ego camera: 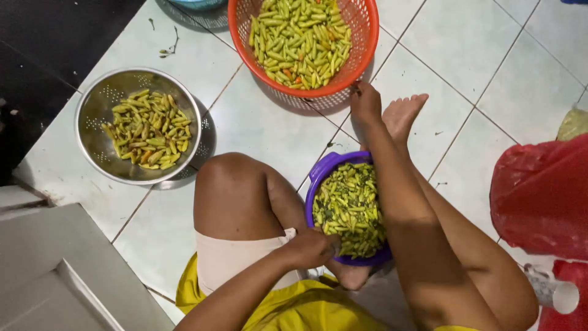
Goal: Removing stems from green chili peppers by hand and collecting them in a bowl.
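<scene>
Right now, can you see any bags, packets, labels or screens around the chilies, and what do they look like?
Red plastic bag: right edge of the floor, bulging, shiny.
Yellowish bag: just above the red one, crumpled, mostly cut off.
No labels, signs or screens show.

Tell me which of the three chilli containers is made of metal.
The steel colander on the left, away from both hands. The other two are plastic: the orange basket touched by the right hand, and the purple bowl by the left hand.
</scene>
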